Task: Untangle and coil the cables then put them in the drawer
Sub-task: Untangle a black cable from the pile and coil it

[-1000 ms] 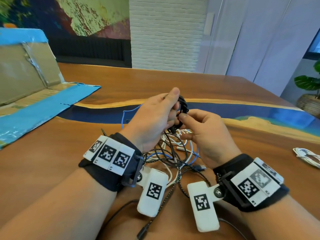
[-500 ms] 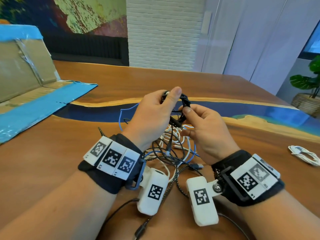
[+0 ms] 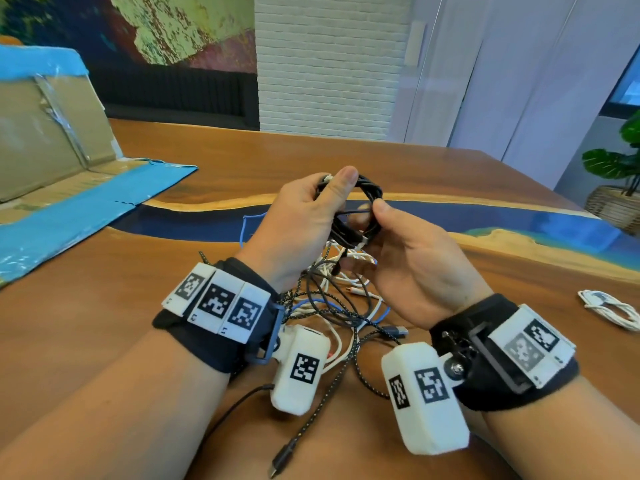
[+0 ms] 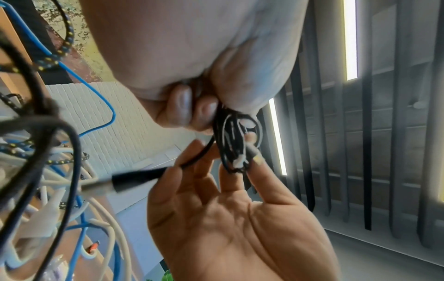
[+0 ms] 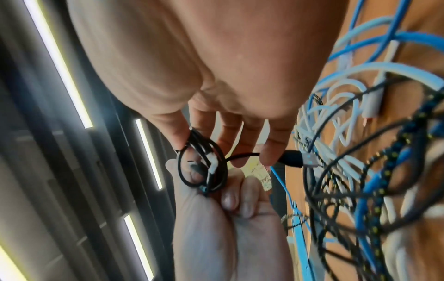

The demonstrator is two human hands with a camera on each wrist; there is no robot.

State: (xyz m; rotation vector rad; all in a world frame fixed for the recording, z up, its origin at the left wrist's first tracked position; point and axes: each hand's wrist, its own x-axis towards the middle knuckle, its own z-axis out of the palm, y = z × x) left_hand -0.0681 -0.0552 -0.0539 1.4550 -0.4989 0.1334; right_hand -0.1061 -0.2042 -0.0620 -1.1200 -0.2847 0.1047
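Observation:
A small coil of black cable (image 3: 360, 209) is held up between both hands above the tangle. My left hand (image 3: 329, 202) grips the coil's left side, thumb over the top. My right hand (image 3: 370, 220) pinches its right side between thumb and fingers, palm turned up. In the left wrist view the coil (image 4: 233, 140) sits between both hands' fingertips, and its black USB plug (image 4: 134, 178) sticks out sideways. The right wrist view shows the same coil (image 5: 204, 167) and plug (image 5: 293, 158). A tangle of white, blue and braided black cables (image 3: 332, 299) lies on the table under the hands.
A coiled white cable (image 3: 609, 308) lies on the wooden table (image 3: 450, 174) at the right. An open cardboard box with blue tape (image 3: 52, 140) is at the far left. A potted plant (image 3: 620, 164) stands beyond the table's right edge.
Both hands have risen a little with the black coil. The right hand has turned more palm up, and its thumb now sits on the coil's right side.

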